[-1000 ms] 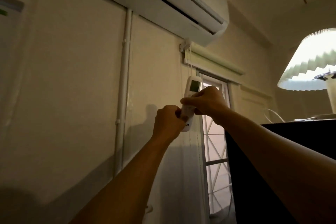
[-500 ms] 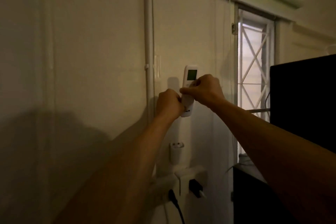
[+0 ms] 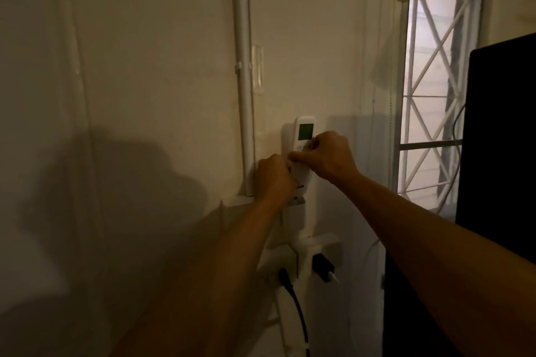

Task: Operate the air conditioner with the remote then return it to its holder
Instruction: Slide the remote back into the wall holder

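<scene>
While the fingers (image 3: 311, 144) of the right hand (image 3: 327, 158) pinch the remote (image 3: 303, 153) across its button face just under the lit green screen, the left hand (image 3: 274, 178) is clenched round its lower body from the left. Both hands are grasping the remote, which stands upright against the wall (image 3: 145, 95), its bottom end just entering the pocket of the holder (image 3: 293, 214) below; it does not look fully seated yet.

From here the likely trouble is a misfeed: if the bottom edge catches on the pocket's lip or goes in tilted, the remote could jam or slip out once the hands let go. The right fingers also lie on the buttons, so a firm downward push might press one and change the setting.

Smooth hard white plastic makes up the slim, round-cornered remote, and the holder is the same, a flat backplate with a boxy pocket. Matt cream paint covers the wall, where a slender round pipe (image 3: 242, 66) runs straight down beside the holder.
</scene>
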A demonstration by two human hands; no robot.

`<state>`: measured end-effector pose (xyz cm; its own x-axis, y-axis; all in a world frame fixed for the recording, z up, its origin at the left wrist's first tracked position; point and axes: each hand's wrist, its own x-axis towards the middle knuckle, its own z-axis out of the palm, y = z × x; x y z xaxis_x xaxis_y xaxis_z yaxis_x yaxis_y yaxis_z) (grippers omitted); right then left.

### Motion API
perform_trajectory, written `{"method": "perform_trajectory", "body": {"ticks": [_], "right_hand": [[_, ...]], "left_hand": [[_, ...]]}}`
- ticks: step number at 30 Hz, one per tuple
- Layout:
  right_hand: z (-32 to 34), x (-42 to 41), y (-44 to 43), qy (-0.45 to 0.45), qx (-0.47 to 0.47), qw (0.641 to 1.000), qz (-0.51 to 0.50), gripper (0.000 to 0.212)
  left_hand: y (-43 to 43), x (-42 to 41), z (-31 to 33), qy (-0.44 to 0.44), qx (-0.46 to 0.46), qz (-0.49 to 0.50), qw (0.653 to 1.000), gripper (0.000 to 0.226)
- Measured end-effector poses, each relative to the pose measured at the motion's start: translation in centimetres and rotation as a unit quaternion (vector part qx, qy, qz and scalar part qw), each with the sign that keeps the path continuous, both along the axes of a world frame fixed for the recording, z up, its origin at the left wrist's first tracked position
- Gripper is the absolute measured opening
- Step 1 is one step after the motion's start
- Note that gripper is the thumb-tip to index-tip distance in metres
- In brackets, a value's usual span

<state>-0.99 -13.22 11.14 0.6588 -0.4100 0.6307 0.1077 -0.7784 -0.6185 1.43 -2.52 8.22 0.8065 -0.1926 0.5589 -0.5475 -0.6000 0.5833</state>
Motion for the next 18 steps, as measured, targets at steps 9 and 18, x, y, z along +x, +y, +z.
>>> {"method": "perform_trajectory", "body": {"ticks": [9,18], "right_hand": [[-1.5,1.0,0.2,0.007,-0.011,1.000,0.025,0.040],[-2.3,1.6,-0.2,0.029,-0.008,0.999,0.018,0.041]], "left_hand": [[0.2,1.5,-2.0,0.005,0.001,-0.002,1.000,0.025],[-0.2,2.3,-3.6,-0.019,0.014,0.003,1.000,0.017]]}}
